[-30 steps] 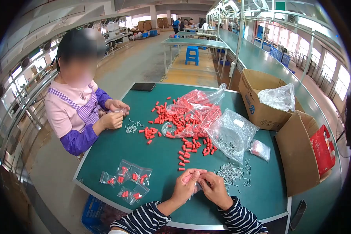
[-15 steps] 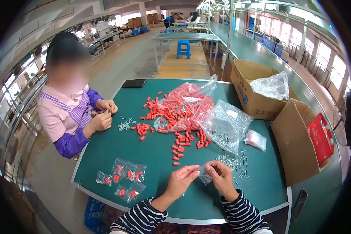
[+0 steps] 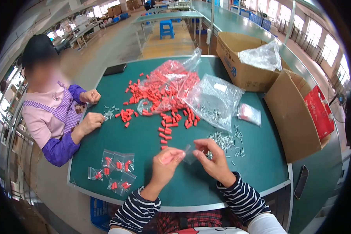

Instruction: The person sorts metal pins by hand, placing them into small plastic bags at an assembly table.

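My left hand (image 3: 165, 165) pinches a small clear plastic bag (image 3: 189, 155) between thumb and fingertips, above the near part of the green table (image 3: 144, 132). My right hand (image 3: 213, 160) is at the bag's right edge, its thumb and forefinger parted. Just beyond it lies a scattered pile of screws (image 3: 224, 141). Red plastic plugs (image 3: 163, 134) trail from a larger heap toward my left hand. To the left are several filled small bags (image 3: 119, 165) with red plugs inside.
A large bag of red plugs (image 3: 171, 78) and a clear bag of screws (image 3: 212, 101) lie mid-table. Packed small bags (image 3: 249, 114) sit right of them. Cardboard boxes (image 3: 279, 113) line the right side. Across the left edge, a co-worker (image 3: 52, 105) handles screws (image 3: 111, 112).
My view has tilted down and shifted right. My right thumb and forefinger have spread apart beside the small bag. The co-worker's hands have separated, one lowered to the screws.
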Demonstrator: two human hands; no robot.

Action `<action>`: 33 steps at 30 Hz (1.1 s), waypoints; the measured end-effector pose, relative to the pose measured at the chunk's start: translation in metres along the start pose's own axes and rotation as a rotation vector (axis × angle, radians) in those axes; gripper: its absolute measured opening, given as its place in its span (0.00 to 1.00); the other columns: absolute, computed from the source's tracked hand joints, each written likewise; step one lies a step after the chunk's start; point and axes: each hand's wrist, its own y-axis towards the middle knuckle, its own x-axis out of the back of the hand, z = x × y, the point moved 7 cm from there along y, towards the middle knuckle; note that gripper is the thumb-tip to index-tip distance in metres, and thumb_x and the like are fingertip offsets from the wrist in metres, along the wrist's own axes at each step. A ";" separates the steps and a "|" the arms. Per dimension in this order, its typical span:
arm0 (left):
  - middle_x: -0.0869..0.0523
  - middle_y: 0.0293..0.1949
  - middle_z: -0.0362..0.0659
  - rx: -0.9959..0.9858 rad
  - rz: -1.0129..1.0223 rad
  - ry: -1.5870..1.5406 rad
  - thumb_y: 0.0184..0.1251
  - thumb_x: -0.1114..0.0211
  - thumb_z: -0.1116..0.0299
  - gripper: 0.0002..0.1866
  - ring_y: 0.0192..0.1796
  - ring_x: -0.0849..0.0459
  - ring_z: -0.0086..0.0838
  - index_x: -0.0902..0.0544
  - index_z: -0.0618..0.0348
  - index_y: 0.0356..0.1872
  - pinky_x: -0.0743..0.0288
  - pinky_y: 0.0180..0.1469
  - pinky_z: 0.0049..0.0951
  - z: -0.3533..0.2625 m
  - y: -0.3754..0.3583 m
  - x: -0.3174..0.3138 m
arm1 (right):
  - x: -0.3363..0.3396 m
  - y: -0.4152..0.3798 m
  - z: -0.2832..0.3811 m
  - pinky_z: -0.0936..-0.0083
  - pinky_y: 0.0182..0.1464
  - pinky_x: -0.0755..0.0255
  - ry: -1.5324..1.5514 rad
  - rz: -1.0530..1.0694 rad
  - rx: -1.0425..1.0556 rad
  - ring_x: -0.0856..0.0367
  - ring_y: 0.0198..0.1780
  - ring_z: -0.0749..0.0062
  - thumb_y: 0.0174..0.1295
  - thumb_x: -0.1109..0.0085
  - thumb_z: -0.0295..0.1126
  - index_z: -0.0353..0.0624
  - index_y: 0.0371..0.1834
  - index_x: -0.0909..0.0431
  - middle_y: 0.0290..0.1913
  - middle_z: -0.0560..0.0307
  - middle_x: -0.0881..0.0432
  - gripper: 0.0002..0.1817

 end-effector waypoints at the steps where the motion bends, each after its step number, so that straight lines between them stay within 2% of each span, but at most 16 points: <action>1: 0.18 0.37 0.37 -0.024 -0.021 0.003 0.64 0.30 0.79 0.03 0.39 0.21 0.18 0.14 0.67 0.36 0.26 0.43 0.17 -0.003 0.001 0.002 | 0.003 0.001 0.001 0.79 0.39 0.28 -0.004 -0.003 0.002 0.23 0.37 0.74 0.62 0.34 0.25 0.36 0.47 0.18 0.36 0.57 0.21 0.11; 2: 0.18 0.37 0.38 -0.054 -0.043 0.007 0.63 0.30 0.80 0.03 0.39 0.21 0.18 0.14 0.67 0.36 0.26 0.43 0.17 -0.005 0.002 0.004 | 0.005 0.003 0.001 0.79 0.41 0.29 -0.008 -0.007 0.010 0.24 0.38 0.75 0.62 0.34 0.26 0.36 0.47 0.18 0.36 0.58 0.21 0.11; 6: 0.18 0.36 0.39 -0.137 -0.042 0.060 0.60 0.27 0.80 0.04 0.38 0.20 0.19 0.15 0.67 0.35 0.24 0.41 0.20 -0.007 0.002 0.003 | 0.002 0.002 0.003 0.72 0.41 0.26 -0.033 0.046 0.046 0.19 0.38 0.65 0.60 0.34 0.25 0.35 0.40 0.17 0.35 0.52 0.17 0.07; 12: 0.17 0.36 0.41 -0.288 0.010 0.210 0.54 0.24 0.81 0.09 0.37 0.18 0.24 0.18 0.63 0.30 0.23 0.40 0.23 -0.013 -0.001 -0.002 | -0.005 0.000 0.004 0.72 0.38 0.26 -0.037 0.164 -0.039 0.19 0.35 0.67 0.61 0.34 0.29 0.36 0.39 0.15 0.34 0.52 0.17 0.08; 15: 0.17 0.35 0.42 -0.410 0.026 0.337 0.53 0.24 0.82 0.10 0.37 0.17 0.26 0.18 0.63 0.30 0.23 0.40 0.24 -0.023 -0.005 -0.009 | -0.008 -0.001 0.006 0.72 0.37 0.27 -0.047 0.206 -0.041 0.19 0.34 0.68 0.62 0.35 0.30 0.36 0.38 0.15 0.33 0.53 0.17 0.07; 18: 0.17 0.35 0.43 -0.442 0.064 0.385 0.52 0.25 0.84 0.10 0.37 0.17 0.27 0.18 0.63 0.31 0.23 0.40 0.24 -0.026 -0.006 -0.013 | -0.009 -0.003 -0.001 0.71 0.36 0.27 -0.048 0.225 -0.093 0.19 0.34 0.66 0.61 0.35 0.30 0.36 0.36 0.16 0.32 0.53 0.18 0.07; 21: 0.16 0.35 0.42 -0.365 0.096 0.374 0.55 0.27 0.82 0.07 0.37 0.17 0.26 0.16 0.64 0.34 0.23 0.41 0.25 -0.020 -0.004 -0.014 | -0.007 -0.003 -0.003 0.75 0.36 0.30 -0.066 0.181 -0.067 0.24 0.32 0.71 0.61 0.35 0.28 0.37 0.34 0.16 0.30 0.55 0.20 0.05; 24: 0.16 0.36 0.43 -0.193 0.127 0.298 0.59 0.29 0.79 0.05 0.37 0.18 0.25 0.14 0.65 0.36 0.24 0.41 0.24 -0.017 0.000 -0.013 | -0.003 0.000 -0.001 0.73 0.36 0.29 -0.126 0.160 -0.012 0.23 0.32 0.68 0.59 0.34 0.26 0.37 0.33 0.17 0.30 0.55 0.20 0.04; 30: 0.15 0.35 0.43 -0.149 0.137 0.302 0.63 0.32 0.78 0.02 0.37 0.18 0.24 0.14 0.67 0.34 0.24 0.40 0.24 -0.012 0.002 -0.007 | -0.010 -0.003 0.007 0.69 0.36 0.30 -0.222 0.149 0.160 0.22 0.33 0.61 0.55 0.33 0.24 0.38 0.32 0.18 0.31 0.53 0.20 0.04; 33: 0.16 0.33 0.40 -0.158 0.094 0.296 0.64 0.32 0.79 0.01 0.36 0.20 0.21 0.14 0.67 0.33 0.25 0.39 0.22 -0.012 0.002 -0.005 | -0.015 -0.005 0.016 0.66 0.38 0.31 -0.292 0.137 0.243 0.22 0.35 0.57 0.55 0.34 0.26 0.39 0.31 0.21 0.31 0.54 0.21 0.05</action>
